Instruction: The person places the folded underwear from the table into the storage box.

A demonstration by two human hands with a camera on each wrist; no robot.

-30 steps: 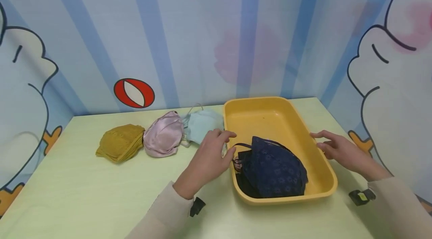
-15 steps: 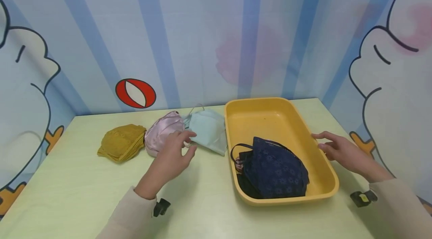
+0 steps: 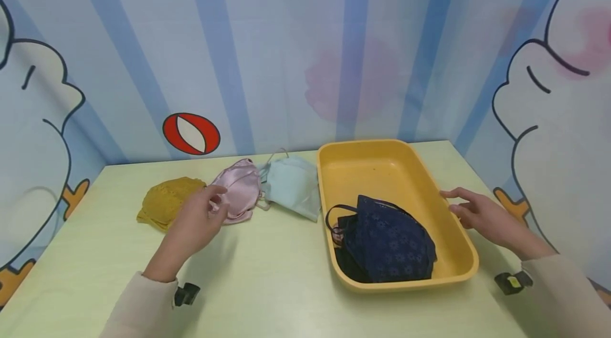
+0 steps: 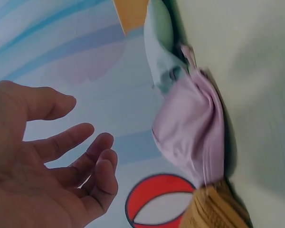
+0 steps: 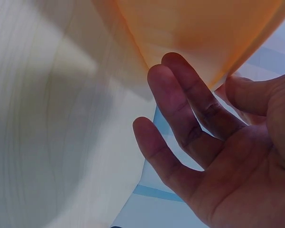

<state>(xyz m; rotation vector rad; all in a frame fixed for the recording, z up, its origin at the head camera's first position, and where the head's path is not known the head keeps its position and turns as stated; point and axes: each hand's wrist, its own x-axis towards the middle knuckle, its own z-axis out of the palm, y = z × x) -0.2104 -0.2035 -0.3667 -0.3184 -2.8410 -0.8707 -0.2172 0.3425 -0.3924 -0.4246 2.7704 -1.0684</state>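
Observation:
My left hand hovers with loosely bent fingers and nothing in them, overlapping the right side of a folded mustard bra in the head view. Just beyond its fingertips lies a folded pink satin bra, shown with its rounded cup in the left wrist view. A pale blue folded bra with a thin strap lies beside the tray. My right hand rests its fingertips at the right rim of the yellow tray. Inside the tray's near end sits a navy lace bra over darker fabric.
The pale table backs onto a blue striped backdrop printed with cartoon figures and a red ball. The tray's raised walls stand at the right of the table.
My left hand has moved leftward from the tray's left rim, past the pale blue and pink bras, to the mustard one. My right hand stays at the tray's right rim.

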